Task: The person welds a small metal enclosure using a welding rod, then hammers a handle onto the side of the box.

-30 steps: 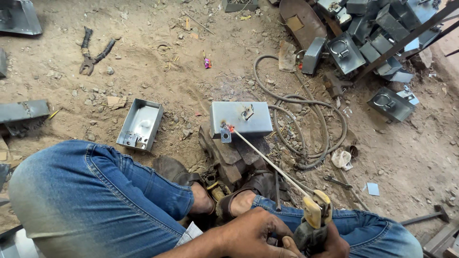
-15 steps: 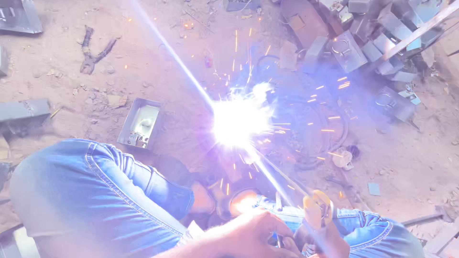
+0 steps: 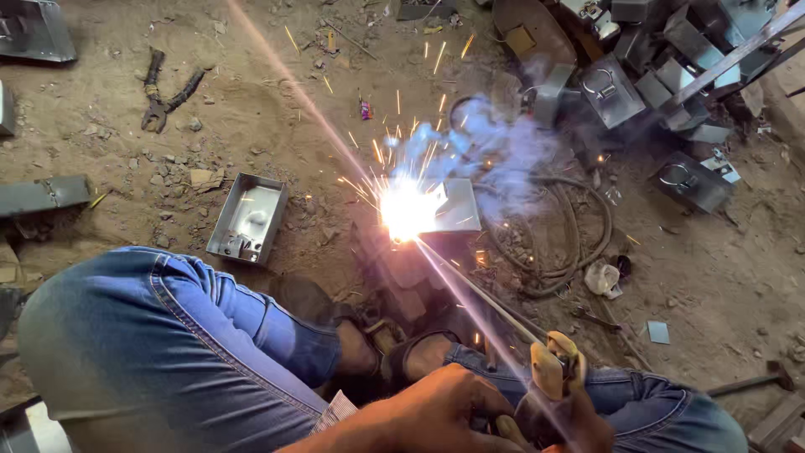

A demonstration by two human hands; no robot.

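Dusty earth floor (image 3: 721, 277) strewn with scrap carries the work. Both hands sit at the bottom edge: the left hand (image 3: 440, 411) wrapped over the right hand (image 3: 570, 424), which grips the yellow-jawed electrode holder (image 3: 555, 369). Its thin welding rod (image 3: 482, 289) slants up to the flat grey metal box (image 3: 453, 210), where a white arc (image 3: 407, 210) burns at the near left corner, throwing sparks and bluish smoke. Judging by this, the weld is mid-bead; an open grey metal tray (image 3: 249, 218) waits nearby, finished-looking boxes (image 3: 637, 75) heaped beyond.
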